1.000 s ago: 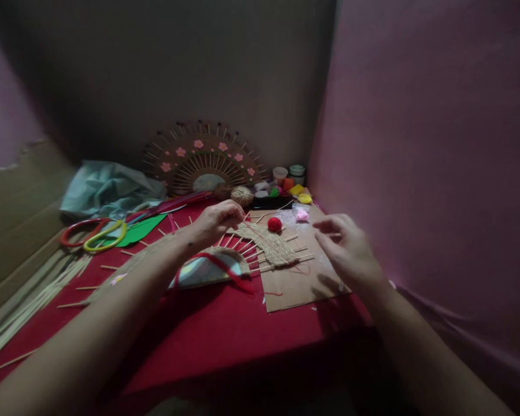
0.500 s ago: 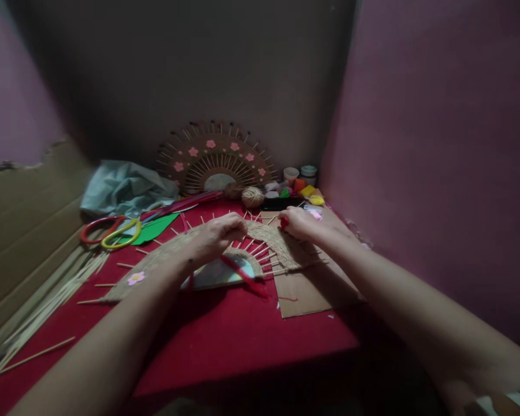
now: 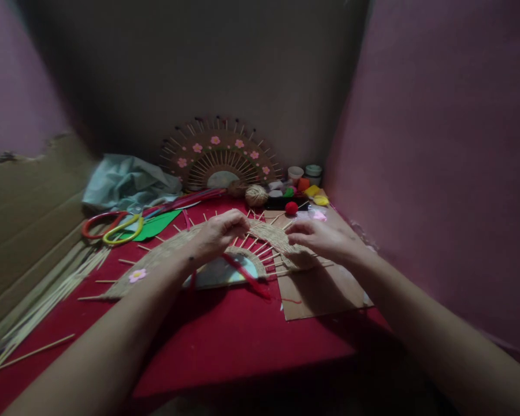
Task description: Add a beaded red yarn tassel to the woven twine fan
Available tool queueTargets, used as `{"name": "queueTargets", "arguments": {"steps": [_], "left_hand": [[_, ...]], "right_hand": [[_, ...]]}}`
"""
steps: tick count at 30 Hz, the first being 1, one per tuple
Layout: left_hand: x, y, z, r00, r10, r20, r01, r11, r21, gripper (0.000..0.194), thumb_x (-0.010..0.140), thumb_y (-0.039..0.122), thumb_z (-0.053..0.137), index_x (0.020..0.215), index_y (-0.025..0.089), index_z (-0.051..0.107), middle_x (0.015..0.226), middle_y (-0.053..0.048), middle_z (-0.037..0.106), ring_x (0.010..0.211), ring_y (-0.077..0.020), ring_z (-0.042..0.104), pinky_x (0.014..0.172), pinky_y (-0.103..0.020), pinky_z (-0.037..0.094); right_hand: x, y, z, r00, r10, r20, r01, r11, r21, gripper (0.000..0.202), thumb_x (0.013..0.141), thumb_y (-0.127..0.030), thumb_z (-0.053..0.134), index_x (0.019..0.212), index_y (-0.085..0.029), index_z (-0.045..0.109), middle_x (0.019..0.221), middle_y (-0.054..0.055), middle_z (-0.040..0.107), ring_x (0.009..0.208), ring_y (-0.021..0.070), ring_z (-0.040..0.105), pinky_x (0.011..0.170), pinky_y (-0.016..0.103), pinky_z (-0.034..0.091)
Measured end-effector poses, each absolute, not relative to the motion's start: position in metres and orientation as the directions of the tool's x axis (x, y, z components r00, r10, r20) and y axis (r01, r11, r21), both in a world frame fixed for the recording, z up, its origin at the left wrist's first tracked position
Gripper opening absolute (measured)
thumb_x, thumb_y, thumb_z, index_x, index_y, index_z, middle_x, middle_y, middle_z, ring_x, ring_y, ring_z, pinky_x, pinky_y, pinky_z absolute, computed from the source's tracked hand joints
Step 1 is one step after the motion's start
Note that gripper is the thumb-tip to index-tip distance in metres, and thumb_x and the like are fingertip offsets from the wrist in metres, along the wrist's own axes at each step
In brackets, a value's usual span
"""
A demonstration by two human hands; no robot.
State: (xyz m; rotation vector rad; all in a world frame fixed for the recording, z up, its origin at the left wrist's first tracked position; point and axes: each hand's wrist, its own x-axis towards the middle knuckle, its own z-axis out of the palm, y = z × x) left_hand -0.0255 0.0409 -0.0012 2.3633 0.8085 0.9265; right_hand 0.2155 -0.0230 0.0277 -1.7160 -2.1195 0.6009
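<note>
Right hand (image 3: 316, 238) is near a tan, half-round weaving (image 3: 269, 232) spiked with sticks (image 3: 107, 281).

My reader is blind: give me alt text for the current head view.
A person's left hand, curled, and right hand, loosely open, are over a half-round piece of twine and sticks on a red cloth. A small red ball lies just beyond; behind stands a similar piece with pink flowers.

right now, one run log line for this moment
left hand: curled, over woven fan | right hand: loosely open, over woven fan | red ball: beyond hands
</note>
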Motion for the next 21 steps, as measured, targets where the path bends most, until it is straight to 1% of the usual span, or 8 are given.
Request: {"name": "queueTargets", "arguments": {"steps": [4, 8, 11, 13, 15, 17, 19, 21], "left_hand": [[-0.025, 0.044, -0.004, 0.598, 0.672, 0.438, 0.343, -0.708, 0.618, 0.010, 0.086, 0.022, 0.052, 0.085, 0.016, 0.060, 0.081, -0.003, 0.061, 0.074, -0.0127, 0.056, 0.070, -0.028, 0.046], [-0.026, 0.047, -0.008, 0.594, 0.674, 0.440, 0.351, -0.709, 0.612, 0.010, 0.087, 0.023, 0.052, 0.083, 0.016, 0.058, 0.082, -0.003, 0.061, 0.074, -0.0128, 0.056, 0.069, -0.028, 0.046], [-0.026, 0.046, -0.009, 0.590, 0.676, 0.443, 0.373, -0.714, 0.593, 0.010, 0.087, 0.023, 0.052, 0.083, 0.016, 0.058, 0.081, -0.003, 0.061, 0.073, -0.0127, 0.055, 0.068, -0.027, 0.046], [-0.025, 0.043, -0.007, 0.591, 0.677, 0.440, 0.388, -0.716, 0.580, 0.010, 0.086, 0.021, 0.051, 0.084, 0.016, 0.059, 0.082, -0.002, 0.061, 0.073, -0.0127, 0.055, 0.069, -0.027, 0.045], [-0.023, 0.040, -0.005, 0.593, 0.678, 0.434, 0.399, -0.716, 0.573, 0.010, 0.087, 0.021, 0.051, 0.084, 0.017, 0.060, 0.082, -0.002, 0.062, 0.073, -0.0126, 0.056, 0.068, -0.026, 0.045], [-0.020, 0.037, -0.004, 0.597, 0.678, 0.429, 0.406, -0.716, 0.567, 0.011, 0.087, 0.022, 0.051, 0.084, 0.017, 0.060, 0.082, -0.002, 0.063, 0.072, -0.0124, 0.056, 0.066, -0.025, 0.045], [-0.018, 0.035, -0.002, 0.601, 0.677, 0.425, 0.411, -0.718, 0.562, 0.012, 0.086, 0.023, 0.051, 0.083, 0.017, 0.060, 0.082, -0.002, 0.063, 0.071, -0.0123, 0.055, 0.064, -0.025, 0.044], [-0.017, 0.035, -0.002, 0.599, 0.679, 0.424, 0.415, -0.716, 0.561, 0.012, 0.086, 0.022, 0.051, 0.082, 0.017, 0.060, 0.080, -0.002, 0.063, 0.069, -0.0122, 0.055, 0.063, -0.024, 0.044]], "right_hand": [[0.225, -0.041, 0.012, -0.218, 0.971, -0.103, 0.692, 0.079, -0.717, 0.035, 0.075, -0.014, 0.062, 0.110, -0.013, 0.064, 0.087, 0.008, 0.072, 0.069, 0.0159, 0.063, 0.058, 0.025, 0.046], [0.231, -0.049, 0.009, -0.193, 0.981, -0.032, 0.760, 0.129, -0.637, 0.014, 0.072, -0.008, 0.056, 0.075, -0.015, 0.067, 0.072, 0.004, 0.067, 0.068, 0.0149, 0.059, 0.061, 0.025, 0.042], [0.241, -0.062, 0.019, -0.151, 0.989, 0.003, 0.790, 0.122, -0.601, 0.017, 0.071, -0.007, 0.051, 0.065, -0.017, 0.064, 0.063, 0.002, 0.062, 0.063, 0.0150, 0.055, 0.060, 0.027, 0.038], [0.249, -0.073, 0.025, -0.165, 0.986, -0.006, 0.730, 0.118, -0.673, 0.012, 0.072, -0.012, 0.054, 0.064, -0.018, 0.063, 0.062, 0.002, 0.061, 0.064, 0.0154, 0.054, 0.060, 0.028, 0.039], [0.255, -0.084, 0.026, -0.197, 0.980, -0.031, 0.500, 0.073, -0.863, 0.007, 0.073, -0.021, 0.060, 0.068, -0.018, 0.064, 0.072, 0.004, 0.067, 0.072, 0.0168, 0.060, 0.068, 0.029, 0.043], [0.256, -0.094, 0.021, -0.196, 0.981, 0.003, 0.123, 0.028, -0.992, 0.008, 0.072, -0.027, 0.063, 0.070, -0.019, 0.065, 0.083, 0.006, 0.072, 0.084, 0.0192, 0.064, 0.081, 0.033, 0.046], [0.252, -0.102, 0.014, -0.182, 0.980, 0.076, -0.190, 0.041, -0.981, 0.008, 0.073, -0.028, 0.063, 0.070, -0.020, 0.064, 0.079, 0.006, 0.072, 0.089, 0.0211, 0.065, 0.090, 0.038, 0.044], [0.247, -0.109, 0.007, -0.153, 0.981, 0.120, -0.336, 0.063, -0.940, 0.008, 0.074, -0.028, 0.065, 0.071, -0.021, 0.064, 0.062, 0.003, 0.067, 0.078, 0.0199, 0.066, 0.091, 0.040, 0.045]]}}
